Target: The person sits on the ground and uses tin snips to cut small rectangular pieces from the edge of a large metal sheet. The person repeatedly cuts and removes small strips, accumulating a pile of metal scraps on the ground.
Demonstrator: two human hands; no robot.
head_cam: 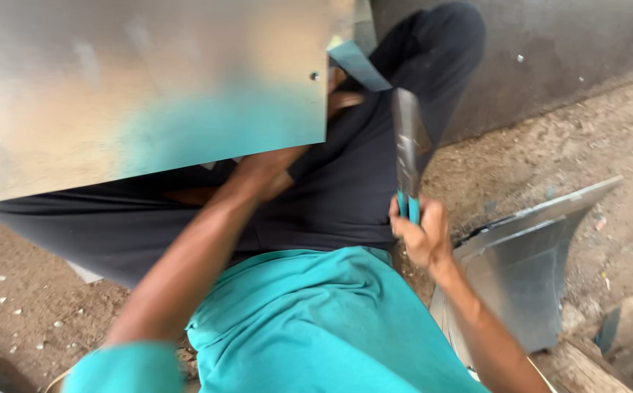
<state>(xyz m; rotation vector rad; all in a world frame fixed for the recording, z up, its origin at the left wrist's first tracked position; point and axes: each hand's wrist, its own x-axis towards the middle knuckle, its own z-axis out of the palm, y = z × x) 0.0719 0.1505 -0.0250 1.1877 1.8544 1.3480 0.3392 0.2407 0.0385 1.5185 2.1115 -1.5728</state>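
A large shiny metal sheet (142,94) fills the upper left, held up over my lap and reflecting my teal shirt. My left hand (262,173) reaches under the sheet's lower edge and grips it; the fingers are mostly hidden behind the sheet. My right hand (420,234) is closed around the teal handles of metal snips (406,156), whose blades point upward next to the sheet's right edge. A narrow cut strip of metal (359,64) curls off at that edge above the blades.
I sit with dark trousers (375,160) stretched forward over a dirt floor (549,145). A bent, folded piece of sheet metal (524,262) lies at my right. A grey metal wall panel (549,51) stands at the top right, a wooden block (586,367) at the bottom right.
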